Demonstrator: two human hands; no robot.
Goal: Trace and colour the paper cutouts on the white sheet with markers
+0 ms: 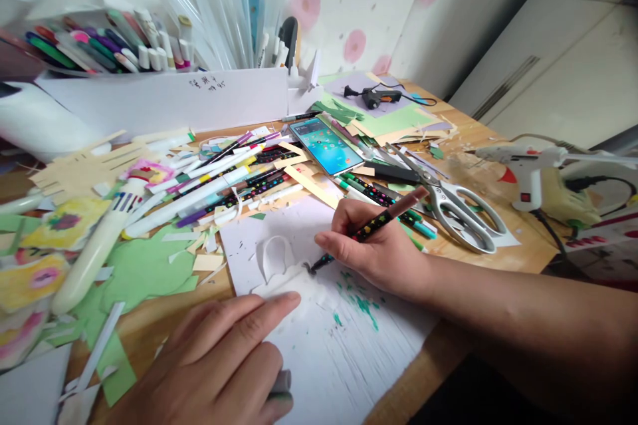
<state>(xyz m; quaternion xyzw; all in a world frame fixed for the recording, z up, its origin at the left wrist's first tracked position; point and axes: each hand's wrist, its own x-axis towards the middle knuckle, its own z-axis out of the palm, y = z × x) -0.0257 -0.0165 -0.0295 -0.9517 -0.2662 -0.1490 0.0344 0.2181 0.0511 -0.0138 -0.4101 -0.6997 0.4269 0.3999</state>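
My right hand [371, 245] is closed around a black patterned marker [373, 224] with a brown end. The marker's tip touches the edge of a small white paper cutout [286, 282] with a loop at its top. This cutout lies on a white sheet [343, 352] marked with green strokes and dark lines. From the lower left, my left hand [224, 352] reaches in, its index fingertip pressing on the cutout. Its other fingers are curled, and the ends of grey and dark green cylinders [282, 382] stick out beneath them; the rest is hidden.
Markers [224, 179] and paper scraps are heaped behind the sheet. A phone [326, 145], scissors [461, 209] and a white glue gun [528, 169] lie to the back and right. Green paper [144, 262] and a thick multicolour pen [94, 259] are at the left.
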